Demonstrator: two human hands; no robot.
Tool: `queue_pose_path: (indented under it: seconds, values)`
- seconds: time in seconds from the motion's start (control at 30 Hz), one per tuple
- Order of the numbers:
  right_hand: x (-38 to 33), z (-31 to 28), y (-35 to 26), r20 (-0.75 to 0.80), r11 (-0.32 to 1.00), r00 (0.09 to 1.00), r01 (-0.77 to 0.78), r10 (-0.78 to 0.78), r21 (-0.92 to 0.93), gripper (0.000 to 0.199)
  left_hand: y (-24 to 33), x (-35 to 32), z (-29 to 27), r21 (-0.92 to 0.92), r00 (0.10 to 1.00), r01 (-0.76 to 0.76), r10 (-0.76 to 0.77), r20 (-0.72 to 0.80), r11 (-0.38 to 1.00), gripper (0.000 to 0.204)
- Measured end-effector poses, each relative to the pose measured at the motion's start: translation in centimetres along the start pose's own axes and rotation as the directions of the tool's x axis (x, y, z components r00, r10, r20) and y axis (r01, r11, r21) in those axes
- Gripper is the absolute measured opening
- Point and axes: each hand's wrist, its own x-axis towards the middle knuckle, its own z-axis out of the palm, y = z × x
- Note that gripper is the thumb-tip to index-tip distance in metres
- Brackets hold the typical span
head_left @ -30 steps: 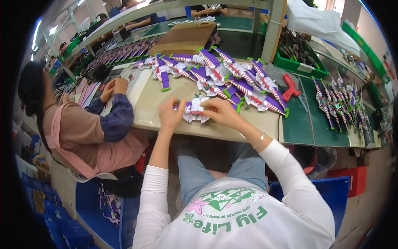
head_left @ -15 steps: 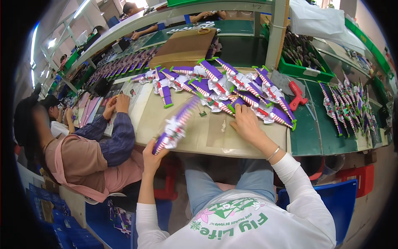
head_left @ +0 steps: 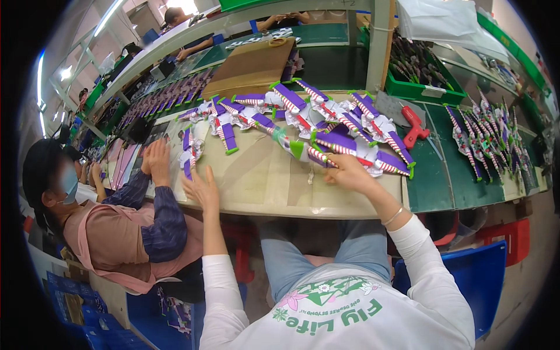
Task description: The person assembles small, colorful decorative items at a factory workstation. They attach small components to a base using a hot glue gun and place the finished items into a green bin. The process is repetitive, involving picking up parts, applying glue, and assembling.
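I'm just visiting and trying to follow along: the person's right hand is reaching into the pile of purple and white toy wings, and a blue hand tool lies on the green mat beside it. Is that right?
Not quite: the hand tool is red, not blue, as the head view shows. The rest holds: the right hand reaches into the pile of purple and white toy wings, and the tool lies on the green mat beside it.

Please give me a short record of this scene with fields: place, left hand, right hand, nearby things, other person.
place: a long worktable with a tan top, in a workshop
left hand: left hand open, fingers spread, holding nothing, just right of a purple and white toy part
right hand: right hand resting on the pile of purple, white and green toy wings, fingers at one piece
nearby things: red tool on the green mat; green bin behind it; cardboard sheet
other person: a co-worker seated at the left, both hands on the table
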Motion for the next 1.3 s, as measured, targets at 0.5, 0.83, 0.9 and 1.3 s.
queue_pose_path:
  seconds: [0.5, 0.83, 0.9, 1.3]
  values:
    - [-3.1, 3.0, 1.7, -0.012, 0.267, 0.847, 0.154, -0.531, -0.951, 0.053, 10.4, -2.1, -10.6, -0.625, 0.573, 0.749, 0.258, 0.778, 0.222, 0.058]
    - [-2.9, 2.3, 1.2, 0.178, 0.147, 0.854, 0.282, -0.488, -0.948, 0.050, 12.0, -0.9, -9.6, -0.906, 0.808, 0.401, 0.414, 0.419, 0.134, 0.029]
    - [-2.8, 2.4, 1.1, 0.182, 0.147, 0.855, 0.285, -0.486, -0.947, 0.051, 12.7, 0.5, -10.4, -0.964, 0.796, -0.022, 0.588, 0.143, 0.264, 0.029]
    - [-3.5, 3.1, 1.4, 0.130, 0.176, 0.867, 0.241, -0.480, -0.955, 0.056, 12.1, -3.3, -14.6, -0.917, 0.866, -0.102, 0.488, 0.110, 0.386, 0.014]
